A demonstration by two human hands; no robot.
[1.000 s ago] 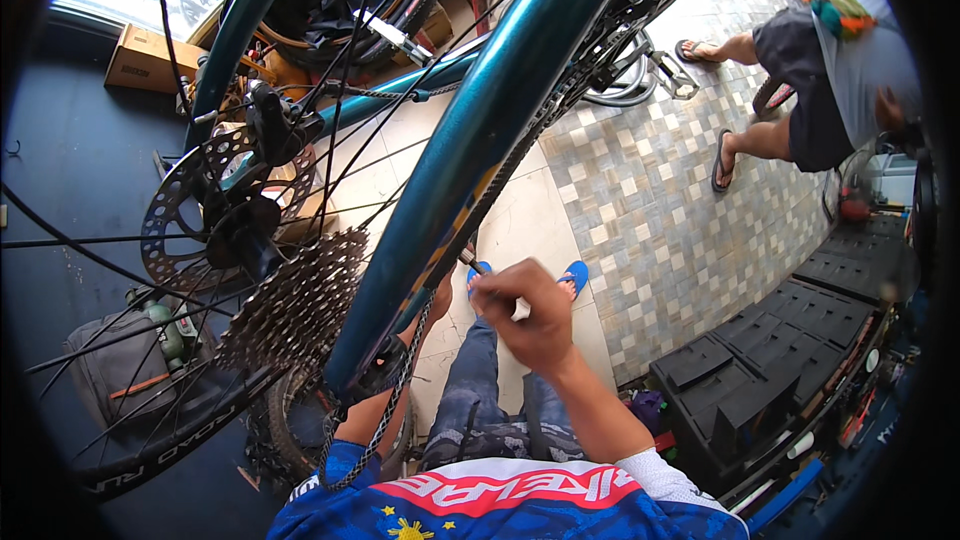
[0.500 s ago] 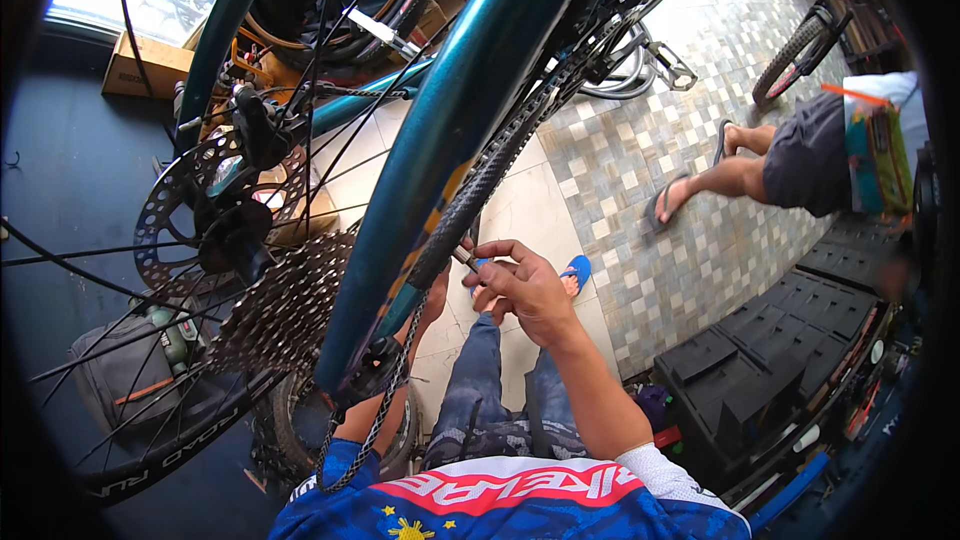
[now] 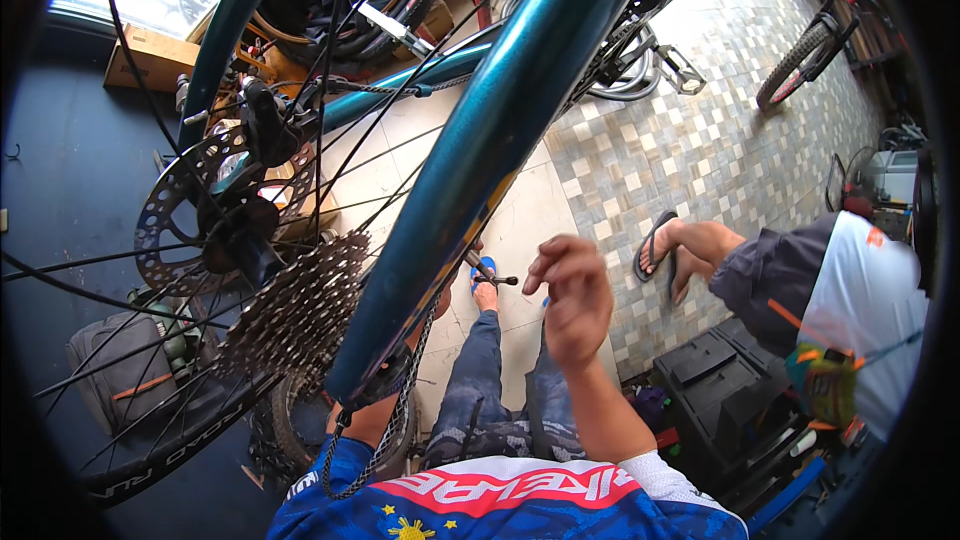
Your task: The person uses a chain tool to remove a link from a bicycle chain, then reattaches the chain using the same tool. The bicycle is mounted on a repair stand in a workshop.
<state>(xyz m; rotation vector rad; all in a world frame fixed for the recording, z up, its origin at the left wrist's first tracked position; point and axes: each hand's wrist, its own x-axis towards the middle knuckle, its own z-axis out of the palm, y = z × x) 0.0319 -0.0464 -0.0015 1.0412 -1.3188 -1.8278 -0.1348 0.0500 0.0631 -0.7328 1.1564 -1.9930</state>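
The teal bicycle frame tube point(image 3: 490, 120) slants across the middle, hiding most of my left hand point(image 3: 446, 297). Only slivers of that hand show along the tube's right edge, so its fingers are mostly hidden. Beside it a small metal tool with a thin, knob-ended cross handle point(image 3: 494, 276) sticks out, perhaps a chain tool. My right hand point(image 3: 572, 302) is raised just right of this handle, apart from it, fingers loosely bent and apart, holding nothing. A bicycle chain point(image 3: 392, 430) hangs in a loop below the tube. Left of the tube are the rear cassette point(image 3: 295, 315) and disc brake rotor point(image 3: 165, 220).
Wheel spokes cross the left side. A grey bag point(image 3: 120, 360) lies at the lower left. At the right, a person in dark shorts point(image 3: 765, 280) stands near black toolboxes point(image 3: 715, 380). A red bicycle's wheel point(image 3: 798, 65) stands farther back on the tiled floor point(image 3: 640, 160).
My right hand has let go of the tool and moved right and slightly up. The tube has shifted slightly right. The other person has come nearer, over the toolboxes.
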